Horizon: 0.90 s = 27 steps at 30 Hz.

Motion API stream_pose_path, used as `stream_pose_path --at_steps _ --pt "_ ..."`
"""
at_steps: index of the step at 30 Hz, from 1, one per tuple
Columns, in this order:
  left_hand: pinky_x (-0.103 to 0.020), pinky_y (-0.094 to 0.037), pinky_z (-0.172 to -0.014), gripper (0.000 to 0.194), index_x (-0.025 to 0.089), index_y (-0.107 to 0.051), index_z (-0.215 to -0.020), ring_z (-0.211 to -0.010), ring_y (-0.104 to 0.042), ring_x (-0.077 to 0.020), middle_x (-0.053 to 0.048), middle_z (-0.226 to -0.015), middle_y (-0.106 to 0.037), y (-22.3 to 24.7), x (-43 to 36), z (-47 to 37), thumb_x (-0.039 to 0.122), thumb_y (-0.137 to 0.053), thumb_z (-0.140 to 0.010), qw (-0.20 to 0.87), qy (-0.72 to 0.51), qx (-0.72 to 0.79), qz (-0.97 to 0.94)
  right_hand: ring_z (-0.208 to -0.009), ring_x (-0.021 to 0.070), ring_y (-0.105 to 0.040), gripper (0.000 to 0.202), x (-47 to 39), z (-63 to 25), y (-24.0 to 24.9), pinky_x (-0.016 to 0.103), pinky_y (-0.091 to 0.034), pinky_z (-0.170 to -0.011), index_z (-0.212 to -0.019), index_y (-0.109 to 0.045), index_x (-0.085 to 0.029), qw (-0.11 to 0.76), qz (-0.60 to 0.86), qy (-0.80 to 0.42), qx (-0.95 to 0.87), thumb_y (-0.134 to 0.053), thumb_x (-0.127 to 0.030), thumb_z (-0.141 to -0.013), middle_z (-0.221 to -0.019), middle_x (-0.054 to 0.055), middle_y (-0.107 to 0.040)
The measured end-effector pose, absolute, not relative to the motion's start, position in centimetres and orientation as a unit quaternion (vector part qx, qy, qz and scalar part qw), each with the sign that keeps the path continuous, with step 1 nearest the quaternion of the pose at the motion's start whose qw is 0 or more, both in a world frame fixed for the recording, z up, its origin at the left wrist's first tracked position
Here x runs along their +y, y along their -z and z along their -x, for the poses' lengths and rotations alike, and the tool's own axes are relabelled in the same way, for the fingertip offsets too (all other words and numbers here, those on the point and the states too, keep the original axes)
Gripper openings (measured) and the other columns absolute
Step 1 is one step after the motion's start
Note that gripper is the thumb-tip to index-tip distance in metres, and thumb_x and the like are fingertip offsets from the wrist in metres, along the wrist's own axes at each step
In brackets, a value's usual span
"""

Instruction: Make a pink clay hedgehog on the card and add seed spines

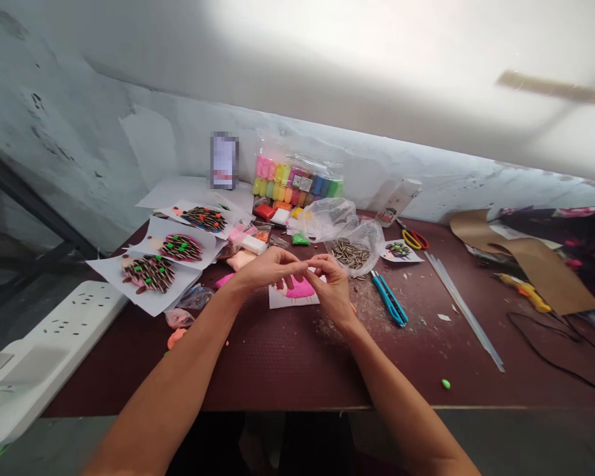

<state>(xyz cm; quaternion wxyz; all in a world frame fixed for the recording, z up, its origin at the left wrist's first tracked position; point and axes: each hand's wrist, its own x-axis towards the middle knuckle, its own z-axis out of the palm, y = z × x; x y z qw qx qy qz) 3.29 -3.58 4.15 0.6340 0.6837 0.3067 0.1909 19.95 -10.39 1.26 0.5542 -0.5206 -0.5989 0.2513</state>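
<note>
My left hand [272, 268] and my right hand [330, 281] meet at the fingertips above the middle of the table. Both are pinched closed; whatever lies between the fingertips is too small or hidden to make out. Just below them is a white paper [282, 301] bearing a flat bright pink clay shape [302, 289], partly covered by my fingers. Behind my right hand, a clear plastic bag [371, 235] holds many striped sunflower seeds [350, 254]. To the left lie finished-looking paper sheets with seed-covered hedgehog figures [149, 272] dotted with green clay.
Right of my hands lie a blue utility knife [389, 299], scissors [414, 239], clear glue sticks [469, 314] and a yellow glue gun [525, 291] with a black cord. Coloured clay packs [297, 182] lean on the wall. A white power strip [54, 357] occupies the left edge.
</note>
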Motion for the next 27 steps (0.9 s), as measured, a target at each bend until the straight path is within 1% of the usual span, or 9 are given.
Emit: stream_pose_path --at_steps 6,10,12,14,16,18,20,23,27 --pt "-0.017 -0.041 -0.044 0.029 0.012 -0.073 -0.078 -0.051 -0.058 -0.0099 -0.003 -0.059 -0.065 -3.8 -3.6 -3.8 0.041 -0.074 -0.076 0.646 -0.241 0.332 -0.643 -0.073 0.0131 -0.052 0.015 -10.6 -19.7 -1.4 0.028 -0.046 -0.070 -0.098 -0.076 -0.025 0.552 0.509 -0.218 -0.623 -0.071 -0.028 -0.084 -0.093 0.003 -0.063" --pt "-0.017 -0.042 -0.044 0.029 0.013 -0.071 -0.080 -0.054 -0.061 -0.0099 -0.005 -0.071 -0.071 -3.9 -3.1 -3.2 0.041 -0.074 -0.076 0.630 -0.301 0.353 -0.623 -0.085 0.0153 -0.059 0.028 -10.7 -19.5 -1.6 0.029 -0.049 -0.074 -0.116 -0.072 -0.028 0.531 0.490 -0.273 -0.635 -0.064 -0.029 -0.089 -0.106 0.005 -0.065" --pt "-0.017 -0.044 -0.047 0.029 0.013 -0.070 -0.079 -0.056 -0.062 -0.0094 -0.006 -0.077 -0.073 -4.1 -3.0 -2.7 0.041 -0.073 -0.078 0.628 -0.301 0.347 -0.628 -0.095 0.0171 -0.061 0.030 -10.7 -19.4 -1.7 0.030 -0.050 -0.079 -0.118 -0.071 -0.028 0.520 0.477 -0.309 -0.638 -0.061 -0.032 -0.090 -0.111 0.005 -0.066" --pt "-0.017 -0.045 -0.047 0.028 0.014 -0.068 -0.079 -0.057 -0.062 -0.0092 -0.006 -0.078 -0.073 -4.4 -2.9 -2.3 0.041 -0.072 -0.079 0.629 -0.291 0.341 -0.635 -0.097 0.0177 -0.062 0.027 -10.7 -19.5 -1.8 0.030 -0.050 -0.081 -0.113 -0.071 -0.026 0.521 0.477 -0.327 -0.628 -0.060 -0.035 -0.091 -0.109 0.005 -0.067" --pt "-0.018 -0.044 -0.046 0.025 0.014 -0.069 -0.081 -0.056 -0.063 -0.0095 -0.006 -0.078 -0.073 -4.5 -2.8 -2.1 0.039 -0.071 -0.079 0.626 -0.288 0.342 -0.639 -0.085 0.0161 -0.060 0.020 -10.6 -19.7 -1.9 0.028 -0.049 -0.075 -0.098 -0.070 -0.022 0.541 0.497 -0.318 -0.599 -0.060 -0.039 -0.090 -0.094 0.003 -0.067" --pt "-0.018 -0.043 -0.046 0.025 0.014 -0.070 -0.086 -0.056 -0.063 -0.0100 -0.007 -0.080 -0.074 -4.6 -2.6 -1.8 0.037 -0.071 -0.078 0.618 -0.297 0.352 -0.637 -0.070 0.0134 -0.053 0.021 -10.4 -19.9 -1.9 0.026 -0.045 -0.065 -0.079 -0.061 -0.021 0.566 0.517 -0.303 -0.566 -0.063 -0.041 -0.087 -0.076 0.000 -0.060" --pt "-0.019 -0.043 -0.046 0.027 0.014 -0.071 -0.090 -0.057 -0.063 -0.0106 -0.007 -0.081 -0.075 -4.7 -2.5 -1.6 0.036 -0.072 -0.076 0.609 -0.310 0.360 -0.635 -0.061 0.0115 -0.046 0.030 -10.3 -19.9 -1.8 0.025 -0.041 -0.059 -0.068 -0.050 -0.022 0.578 0.524 -0.295 -0.551 -0.067 -0.042 -0.082 -0.066 -0.003 -0.052" --pt "-0.018 -0.041 -0.044 0.026 0.014 -0.068 -0.082 -0.055 -0.062 -0.0104 -0.005 -0.075 -0.072 -4.8 -2.4 -1.2 0.037 -0.075 -0.073 0.594 -0.325 0.362 -0.641 -0.058 0.0106 -0.042 0.035 -10.4 -19.6 -1.7 0.024 -0.039 -0.056 -0.063 -0.046 -0.022 0.564 0.526 -0.298 -0.563 -0.069 -0.042 -0.080 -0.062 -0.004 -0.048" --pt "-0.017 -0.038 -0.042 0.028 0.016 -0.062 -0.068 -0.050 -0.058 -0.0094 0.000 -0.057 -0.062 -5.2 -2.4 -0.9 0.041 -0.073 -0.077 0.567 -0.292 0.370 -0.676 -0.057 0.0111 -0.048 0.032 -11.0 -18.9 -1.8 0.024 -0.042 -0.055 -0.068 -0.059 -0.021 0.511 0.506 -0.373 -0.586 -0.072 -0.048 -0.079 -0.063 -0.003 -0.058"
